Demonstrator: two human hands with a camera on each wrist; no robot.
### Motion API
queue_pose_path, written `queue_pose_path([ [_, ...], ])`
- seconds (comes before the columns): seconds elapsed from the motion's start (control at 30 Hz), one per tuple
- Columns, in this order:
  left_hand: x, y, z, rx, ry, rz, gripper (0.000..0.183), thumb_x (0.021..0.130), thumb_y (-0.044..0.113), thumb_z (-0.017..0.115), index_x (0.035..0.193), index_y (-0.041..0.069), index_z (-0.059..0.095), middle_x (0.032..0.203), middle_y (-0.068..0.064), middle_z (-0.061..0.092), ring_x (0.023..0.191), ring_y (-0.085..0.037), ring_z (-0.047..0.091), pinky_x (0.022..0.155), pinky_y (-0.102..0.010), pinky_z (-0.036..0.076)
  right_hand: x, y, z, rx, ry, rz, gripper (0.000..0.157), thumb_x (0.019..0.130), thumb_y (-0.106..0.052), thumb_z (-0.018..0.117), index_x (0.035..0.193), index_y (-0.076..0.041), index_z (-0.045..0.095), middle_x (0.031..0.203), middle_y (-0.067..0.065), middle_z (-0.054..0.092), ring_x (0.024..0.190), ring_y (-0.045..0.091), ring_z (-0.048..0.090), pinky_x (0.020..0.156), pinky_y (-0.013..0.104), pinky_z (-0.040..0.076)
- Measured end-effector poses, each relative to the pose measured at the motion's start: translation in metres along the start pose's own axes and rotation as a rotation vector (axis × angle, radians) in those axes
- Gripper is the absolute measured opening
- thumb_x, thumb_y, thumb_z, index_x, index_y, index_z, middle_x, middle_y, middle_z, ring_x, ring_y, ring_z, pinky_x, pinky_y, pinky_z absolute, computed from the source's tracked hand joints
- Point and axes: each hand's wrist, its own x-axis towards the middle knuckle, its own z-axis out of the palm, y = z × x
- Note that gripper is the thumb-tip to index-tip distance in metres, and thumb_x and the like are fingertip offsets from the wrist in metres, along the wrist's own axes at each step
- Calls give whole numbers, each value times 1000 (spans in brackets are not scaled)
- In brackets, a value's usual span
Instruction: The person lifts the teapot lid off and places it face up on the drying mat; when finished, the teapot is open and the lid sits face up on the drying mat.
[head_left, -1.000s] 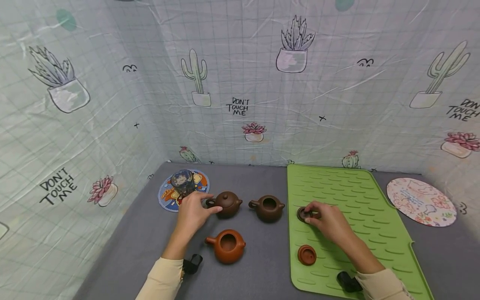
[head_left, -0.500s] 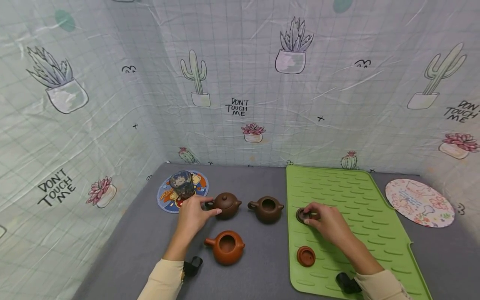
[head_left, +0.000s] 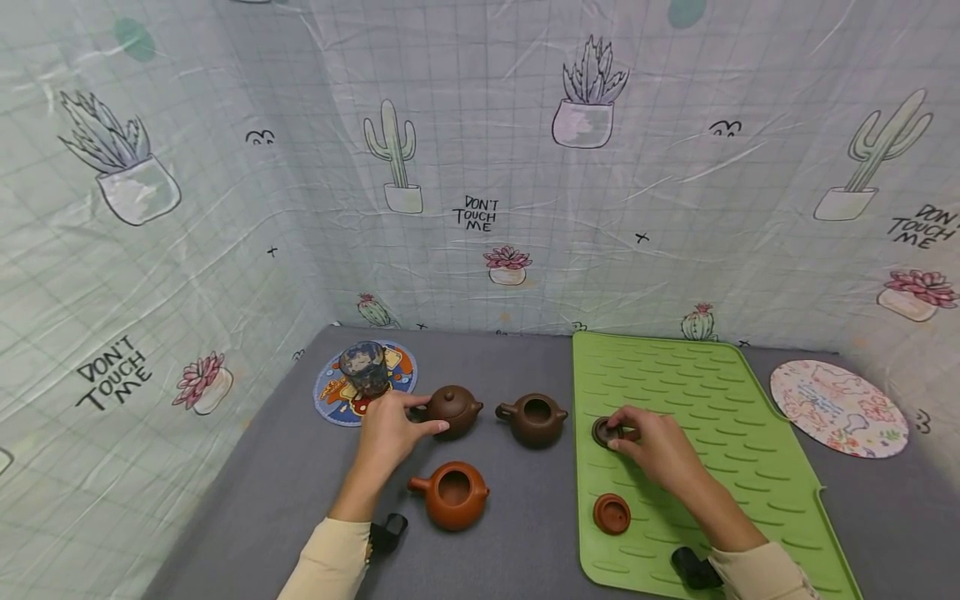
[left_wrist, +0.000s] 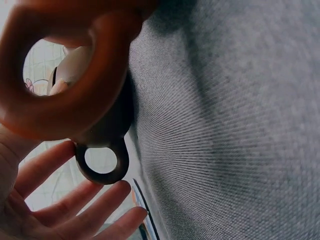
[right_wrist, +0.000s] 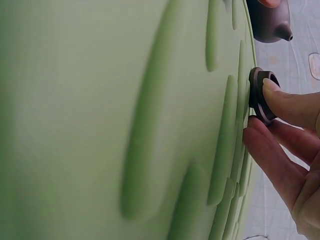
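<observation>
My left hand (head_left: 390,433) is at a dark brown teapot (head_left: 453,412) with its lid on. Its thumb lies along the near side of the body. In the left wrist view the other fingers (left_wrist: 85,200) spread, fairly straight, around the dark loop handle (left_wrist: 124,165). Over on the green mat (head_left: 675,358), my right hand (head_left: 660,442) pinches a small dark brown lid (head_left: 602,432), hollow side up. The right wrist view has the thumb on the rim of the lid (right_wrist: 257,90), other fingers beside it, close over the mat.
A lidless dark teapot (head_left: 537,420) stands between the hands. Nearer is a lidless orange-brown teapot (head_left: 457,497); its lid (head_left: 612,514) lies on the mat. A glass (head_left: 364,367) stands on a patterned coaster (head_left: 327,404) at back left. A floral round mat (head_left: 840,408) lies far right.
My left thumb has slid slightly to the right along the teapot's side. The right hand keeps its pinch on the lid at nearly the same spot.
</observation>
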Motion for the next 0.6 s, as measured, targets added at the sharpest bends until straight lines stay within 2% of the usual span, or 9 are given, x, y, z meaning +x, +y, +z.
queue_pose_path([
  [0.27,1,1,-1,15,-6,-7,45,68,34,95,107,15,83,111,-11,76,83,-22,66,67,-36,49,1,0,0,-6,-7,10,20,87,-9,79,105,-10,71,107,13,77,87,25,78,68,35,60],
  [0.47,0,2,-3,17,-23,-22,44,69,34,95,108,17,83,106,-8,76,71,-14,59,59,-29,42,0,-1,0,-5,-6,8,20,87,-9,80,105,-10,72,106,12,77,86,24,78,67,34,60],
  [0.6,0,1,-3,13,-33,-28,43,70,35,94,108,17,83,106,-8,75,72,-13,60,59,-28,44,0,-1,0,1,-6,3,20,87,-9,79,104,-10,71,106,12,77,86,24,78,67,34,60],
])
